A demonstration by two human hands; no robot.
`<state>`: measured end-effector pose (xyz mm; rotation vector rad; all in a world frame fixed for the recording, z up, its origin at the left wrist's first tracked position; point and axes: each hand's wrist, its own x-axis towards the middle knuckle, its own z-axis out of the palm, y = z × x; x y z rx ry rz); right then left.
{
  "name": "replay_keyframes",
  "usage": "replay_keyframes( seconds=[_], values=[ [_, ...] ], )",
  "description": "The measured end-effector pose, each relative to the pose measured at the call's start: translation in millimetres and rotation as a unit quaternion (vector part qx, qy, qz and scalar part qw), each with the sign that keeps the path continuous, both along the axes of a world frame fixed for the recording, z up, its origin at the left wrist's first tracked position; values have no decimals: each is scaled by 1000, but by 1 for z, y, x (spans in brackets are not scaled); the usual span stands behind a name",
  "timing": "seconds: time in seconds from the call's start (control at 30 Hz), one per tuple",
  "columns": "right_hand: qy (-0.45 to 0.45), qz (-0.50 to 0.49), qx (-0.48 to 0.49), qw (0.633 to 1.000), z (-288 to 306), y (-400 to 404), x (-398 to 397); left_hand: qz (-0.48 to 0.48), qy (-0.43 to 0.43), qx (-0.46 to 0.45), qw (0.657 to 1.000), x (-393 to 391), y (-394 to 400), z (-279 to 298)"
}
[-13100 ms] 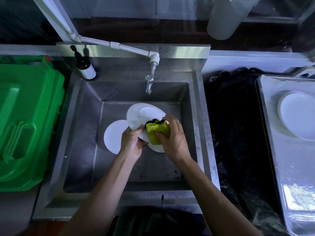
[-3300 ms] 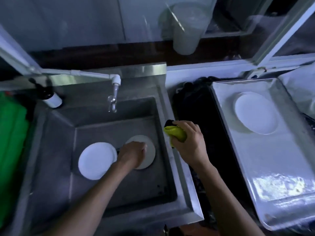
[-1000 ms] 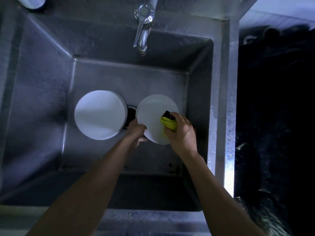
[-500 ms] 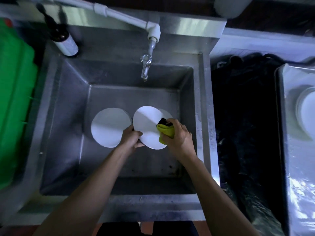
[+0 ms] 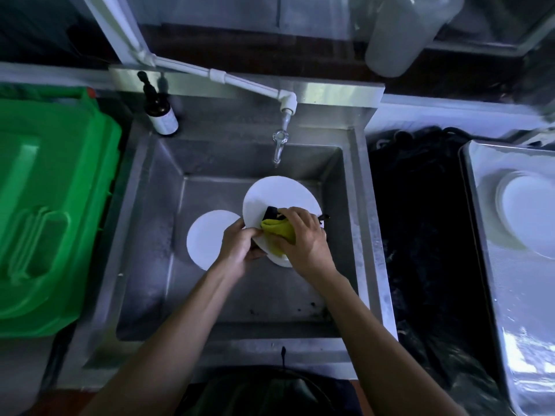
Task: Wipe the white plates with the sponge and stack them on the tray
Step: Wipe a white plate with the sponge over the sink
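Tilted plate [image 5: 276, 193] gripped at its near edge by the left hand [image 5: 240, 250]; right hand [image 5: 303, 238] clutches the sponge [image 5: 277, 232] against it; tray [image 5: 492, 265] lies beyond the sink's [image 5: 150, 235] right edge, nearer the right hand.

The sink [image 5: 368, 223] and tray [image 5: 492, 295] look like brushed steel, dully gleaming, the tray faintly textured. The plates [image 5: 279, 193] are smooth matt white; the sponge [image 5: 277, 232] soft and yellow, the bin lid [image 5: 51, 205] glossy green plastic

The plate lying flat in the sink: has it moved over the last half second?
No. The flat plate lies left of the tap as before, on the sink floor.
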<state>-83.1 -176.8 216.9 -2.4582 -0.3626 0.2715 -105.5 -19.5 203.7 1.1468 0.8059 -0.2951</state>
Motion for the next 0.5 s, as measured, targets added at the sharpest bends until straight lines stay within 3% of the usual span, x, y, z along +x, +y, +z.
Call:
replay_keyframes(
  seconds=[0.23,0.5],
  values=[
    [-69,-15,-17,997,-2,-5,-24,38,-37,-25,998,-5,10,11],
    [-94,-10,-53,994,2,-3,-17,6,-67,-36,997,-4,11,16]
  ],
)
